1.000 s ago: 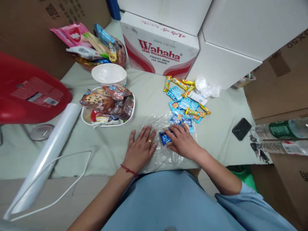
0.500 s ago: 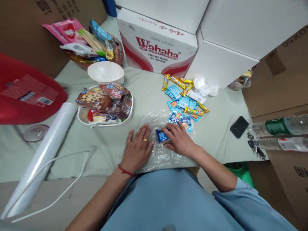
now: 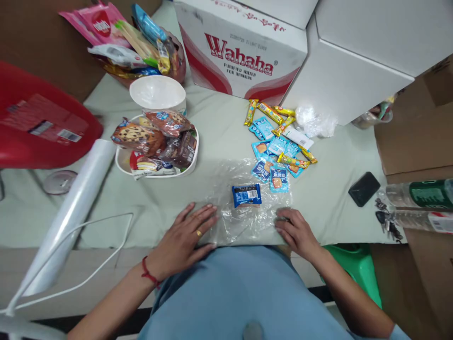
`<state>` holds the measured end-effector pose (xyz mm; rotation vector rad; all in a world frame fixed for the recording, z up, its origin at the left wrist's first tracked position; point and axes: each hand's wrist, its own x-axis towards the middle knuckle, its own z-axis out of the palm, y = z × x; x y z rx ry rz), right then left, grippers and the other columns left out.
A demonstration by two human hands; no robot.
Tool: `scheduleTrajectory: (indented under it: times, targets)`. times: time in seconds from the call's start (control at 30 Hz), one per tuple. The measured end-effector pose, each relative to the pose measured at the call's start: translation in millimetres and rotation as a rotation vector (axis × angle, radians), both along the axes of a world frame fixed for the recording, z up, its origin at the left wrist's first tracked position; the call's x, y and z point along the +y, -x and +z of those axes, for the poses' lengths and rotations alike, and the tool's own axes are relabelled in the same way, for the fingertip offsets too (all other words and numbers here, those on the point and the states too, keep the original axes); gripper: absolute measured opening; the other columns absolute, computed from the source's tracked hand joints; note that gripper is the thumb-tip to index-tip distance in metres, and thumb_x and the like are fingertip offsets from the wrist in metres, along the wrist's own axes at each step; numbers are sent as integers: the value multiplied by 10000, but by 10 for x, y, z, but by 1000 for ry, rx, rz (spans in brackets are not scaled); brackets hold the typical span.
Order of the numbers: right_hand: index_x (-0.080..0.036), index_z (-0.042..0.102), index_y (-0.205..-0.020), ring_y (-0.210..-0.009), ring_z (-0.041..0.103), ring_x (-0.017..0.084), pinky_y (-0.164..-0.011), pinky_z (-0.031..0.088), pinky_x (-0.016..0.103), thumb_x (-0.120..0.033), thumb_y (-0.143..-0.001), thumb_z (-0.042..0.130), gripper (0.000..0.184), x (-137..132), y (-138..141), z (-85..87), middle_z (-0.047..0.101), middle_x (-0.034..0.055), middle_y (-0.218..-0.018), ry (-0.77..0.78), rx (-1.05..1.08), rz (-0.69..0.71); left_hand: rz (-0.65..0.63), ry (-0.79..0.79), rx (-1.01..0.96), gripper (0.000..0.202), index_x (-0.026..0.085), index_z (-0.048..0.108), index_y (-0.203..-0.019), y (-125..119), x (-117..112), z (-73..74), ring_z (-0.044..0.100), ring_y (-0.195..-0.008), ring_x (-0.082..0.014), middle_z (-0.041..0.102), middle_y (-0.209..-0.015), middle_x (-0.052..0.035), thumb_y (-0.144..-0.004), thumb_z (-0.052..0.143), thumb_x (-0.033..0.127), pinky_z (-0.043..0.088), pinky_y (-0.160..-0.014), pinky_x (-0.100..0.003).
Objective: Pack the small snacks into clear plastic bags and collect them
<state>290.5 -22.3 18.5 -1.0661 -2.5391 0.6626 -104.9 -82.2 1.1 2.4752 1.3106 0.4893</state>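
A small blue snack packet (image 3: 247, 195) with a white barcode label lies on a crinkled sheet of clear plastic film (image 3: 235, 225) near the table's front edge. My left hand (image 3: 187, 233) rests flat at the film's left edge, fingers stretched and thumb apart. At the right edge of the film, my right hand (image 3: 297, 231) has loosely bent fingers with gaps between them; I see nothing held there. Just beyond the film are light-blue snack sachets (image 3: 279, 178) and yellow-wrapped snack sticks (image 3: 293, 161).
Wrapped cakes fill a white tub (image 3: 193, 165) at the left, with an empty white bowl (image 3: 157, 94) behind. A film roll (image 3: 71, 212) and red container (image 3: 46, 118) stand further left. A Wahaha carton (image 3: 244, 56) is behind; a black phone-like object (image 3: 364, 189) lies right.
Both hands have drawn back from the blue packet, the left towards the lower left, the right towards the lower right. The packet now shows fully on the film. The camera view has shifted slightly.
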Motion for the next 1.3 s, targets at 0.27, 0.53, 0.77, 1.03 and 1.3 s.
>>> scheduleTrajectory:
  times: [0.27, 0.53, 0.77, 1.03, 1.3]
  targets:
    - [-241, 708, -1016, -1171, 647, 259, -990, 556, 452, -316, -1050, 533, 193, 509, 122, 512, 664, 123, -1247, 189, 161, 49, 6, 44, 34, 541, 356, 604, -1460, 37, 256, 29, 556, -1325, -318, 560, -1547, -121, -937, 646, 486, 370, -1147, -556]
    - [-204, 682, -931, -808, 675, 184, -777, 551, 322, -517, -1019, 581, 340, 899, 236, 430, 703, 47, -852, 564, 271, -132, 363, 164, -378, 308, 231, 707, -884, -122, 587, 52, 619, -1092, -232, 754, -998, -74, -1028, 487, 393, 474, -1019, -434]
    - [-183, 687, -911, -607, 538, 146, -584, 410, 261, -539, -976, 572, 380, 1073, 158, 108, 617, -7, -690, 662, 91, -325, 652, 51, -303, 438, 219, 582, -680, -360, 687, -107, 627, -967, -253, 719, -819, -71, -1043, 468, 437, 444, -879, -417]
    - [-197, 725, -1183, -1113, 625, 282, -984, 482, 425, -460, -1055, 539, 346, 1214, 548, 456, 714, 143, -1164, 91, -31, -71, 694, 17, -273, 420, 213, 583, -671, -426, 703, -74, 610, -909, -238, 703, -782, -57, -1050, 471, 358, 425, -839, -396]
    - [-169, 724, -1232, -1031, 636, 280, -939, 488, 427, -459, -1011, 641, 374, 1286, 1134, 214, 732, 140, -1089, 226, -26, 172, 705, 12, -277, 406, 211, 615, -717, -428, 696, -70, 621, -926, -232, 719, -823, -59, -1061, 446, 344, 435, -847, -390]
